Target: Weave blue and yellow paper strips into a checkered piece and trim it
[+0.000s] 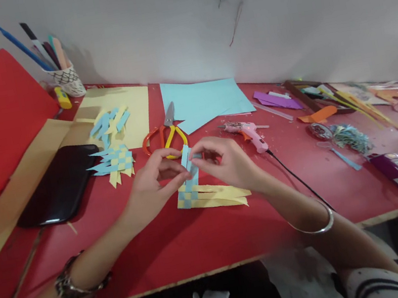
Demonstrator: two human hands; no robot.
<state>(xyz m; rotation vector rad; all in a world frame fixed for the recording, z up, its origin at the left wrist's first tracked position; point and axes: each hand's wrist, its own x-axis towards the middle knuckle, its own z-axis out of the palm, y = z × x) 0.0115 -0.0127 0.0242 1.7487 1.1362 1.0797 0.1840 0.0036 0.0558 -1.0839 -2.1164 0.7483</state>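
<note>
Both hands meet over the middle of the red table. My left hand (159, 175) pinches a light blue paper strip (185, 156) between thumb and fingers. On the strip's other side, my right hand (223, 157) has its fingertips closed on the same blue paper; whether a second strip is there I cannot tell. Just below lies a woven paper piece (188, 199) of blue and yellow strips, its loose yellow ends pointing right. Behind the hands rest scissors (169, 123) with red and yellow handles. A second woven piece (119, 159) lies left of my left hand.
Cut paper strips (112, 123), a yellow sheet (133, 104) and a blue sheet (205, 96) lie toward the wall. A pink glue gun (248, 132) trails its cable on the right. A black phone (61, 186) and a pen cup (69, 82) stand left.
</note>
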